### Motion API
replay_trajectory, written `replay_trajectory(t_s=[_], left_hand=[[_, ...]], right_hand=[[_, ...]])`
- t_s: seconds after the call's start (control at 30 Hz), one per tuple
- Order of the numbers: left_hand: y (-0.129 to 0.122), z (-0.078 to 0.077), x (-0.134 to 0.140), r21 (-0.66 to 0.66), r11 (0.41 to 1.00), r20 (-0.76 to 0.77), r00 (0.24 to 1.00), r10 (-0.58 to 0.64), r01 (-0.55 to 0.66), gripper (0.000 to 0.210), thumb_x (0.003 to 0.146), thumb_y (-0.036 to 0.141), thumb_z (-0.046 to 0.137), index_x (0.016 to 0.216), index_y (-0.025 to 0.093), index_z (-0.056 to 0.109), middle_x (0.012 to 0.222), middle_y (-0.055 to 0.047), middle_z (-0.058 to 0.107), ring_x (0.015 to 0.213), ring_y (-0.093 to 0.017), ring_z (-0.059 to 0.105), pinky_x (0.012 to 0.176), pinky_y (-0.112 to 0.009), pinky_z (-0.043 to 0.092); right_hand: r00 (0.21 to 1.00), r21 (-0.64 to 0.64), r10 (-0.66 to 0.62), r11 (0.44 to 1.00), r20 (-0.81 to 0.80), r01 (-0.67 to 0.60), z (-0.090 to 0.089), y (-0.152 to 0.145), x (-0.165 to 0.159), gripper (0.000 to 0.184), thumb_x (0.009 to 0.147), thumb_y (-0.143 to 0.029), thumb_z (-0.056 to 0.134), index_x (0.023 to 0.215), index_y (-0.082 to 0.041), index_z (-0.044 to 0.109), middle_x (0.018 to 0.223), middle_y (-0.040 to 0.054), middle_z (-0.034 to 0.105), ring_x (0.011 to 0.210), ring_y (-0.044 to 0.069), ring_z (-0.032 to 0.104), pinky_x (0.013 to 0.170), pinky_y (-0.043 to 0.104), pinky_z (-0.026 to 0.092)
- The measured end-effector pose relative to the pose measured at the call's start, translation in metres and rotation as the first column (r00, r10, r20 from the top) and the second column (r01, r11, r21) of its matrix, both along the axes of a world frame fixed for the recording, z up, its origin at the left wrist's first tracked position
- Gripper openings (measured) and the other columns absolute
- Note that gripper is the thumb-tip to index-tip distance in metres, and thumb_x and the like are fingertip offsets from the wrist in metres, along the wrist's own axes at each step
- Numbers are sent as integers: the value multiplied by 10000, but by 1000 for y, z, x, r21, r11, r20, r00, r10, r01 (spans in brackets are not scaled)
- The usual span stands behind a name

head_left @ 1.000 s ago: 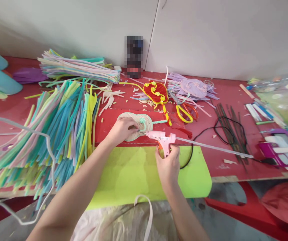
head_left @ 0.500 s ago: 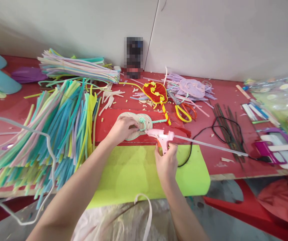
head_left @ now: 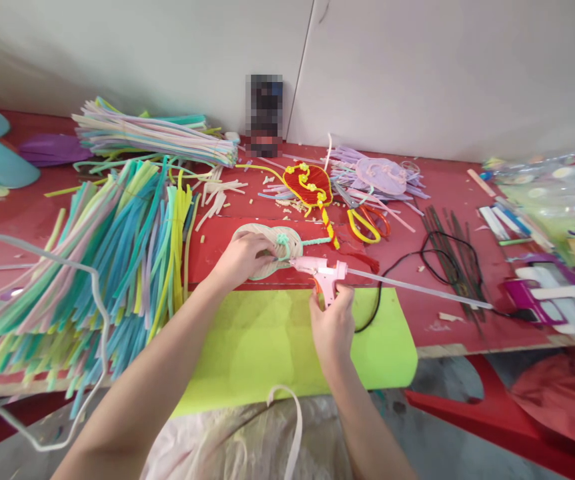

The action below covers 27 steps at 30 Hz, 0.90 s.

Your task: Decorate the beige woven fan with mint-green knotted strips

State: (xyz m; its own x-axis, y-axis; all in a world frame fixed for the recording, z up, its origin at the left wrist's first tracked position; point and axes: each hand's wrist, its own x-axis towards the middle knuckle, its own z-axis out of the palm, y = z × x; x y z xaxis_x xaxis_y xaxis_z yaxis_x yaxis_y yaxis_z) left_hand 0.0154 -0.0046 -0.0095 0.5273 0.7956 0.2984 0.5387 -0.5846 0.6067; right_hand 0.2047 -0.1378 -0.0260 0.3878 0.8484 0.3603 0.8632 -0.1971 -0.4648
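Note:
My right hand (head_left: 333, 320) is wrapped round the handle of a pink hot glue gun (head_left: 323, 270). A long clear glue stick (head_left: 417, 291) sticks out of the gun's back end. The nozzle points left, close to the fingertips of my left hand (head_left: 245, 257). Those fingers are closed at the end of a curled mint-green pipe cleaner (head_left: 282, 240), over a cream fan-shaped piece (head_left: 292, 235) made of pipe cleaners. From the fan's right side runs a twisted mint handle (head_left: 317, 241). My left hand covers part of the fan.
Bundles of coloured pipe cleaners (head_left: 132, 227) fill the left side. Behind the work lie a red and yellow fan (head_left: 307, 183), scissors (head_left: 365, 225) and a lilac fan (head_left: 380, 175). A black cord (head_left: 405, 261) crosses the right side. A green sheet (head_left: 267, 347) hangs over the front edge.
The whole view has shifted very slightly. Both hands, the glue gun and the cream fan keep almost the same positions.

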Motion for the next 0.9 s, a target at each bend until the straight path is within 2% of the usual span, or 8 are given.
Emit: replay_trajectory(t_s=[0.23, 0.43, 0.7, 0.9], left_hand=[[-4, 5, 1, -1, 1000, -42, 999, -4, 4, 82, 813, 253, 625, 841, 221, 695, 922, -21, 681, 909, -184, 596, 901, -363, 399], [-3, 4, 1, 40, 999, -99, 995, 4, 0, 84, 809, 283, 632, 821, 229, 696, 903, -11, 674, 900, -180, 579, 979, -407, 341], [-3, 0, 5, 40, 999, -27, 999, 21, -20, 71, 799, 263, 646, 814, 217, 698, 885, -14, 680, 869, -179, 579, 925, -387, 381], [-2, -3, 7, -23, 998, 9, 998, 60, -60, 60, 755, 237, 676, 805, 206, 692, 873, -19, 679, 856, -183, 588, 882, -358, 419]], right_hand=[[1000, -43, -24, 999, -11, 24, 3, -1, 2, 321, 861, -392, 504, 1055, -141, 456, 925, 135, 615, 737, 225, 632, 544, 291, 451], [999, -56, -38, 998, -33, 36, 3, -1, 6, 377, 842, -436, 546, 1067, -150, 446, 954, 134, 609, 747, 226, 622, 577, 304, 459], [993, -34, -49, 998, -112, 46, 5, -1, 12, 385, 820, -433, 573, 1057, -153, 455, 929, 115, 604, 721, 208, 598, 595, 302, 455], [990, -10, -58, 998, -130, 57, 4, 2, 20, 441, 796, -490, 570, 1062, -153, 469, 918, 108, 591, 699, 198, 569, 594, 304, 445]])
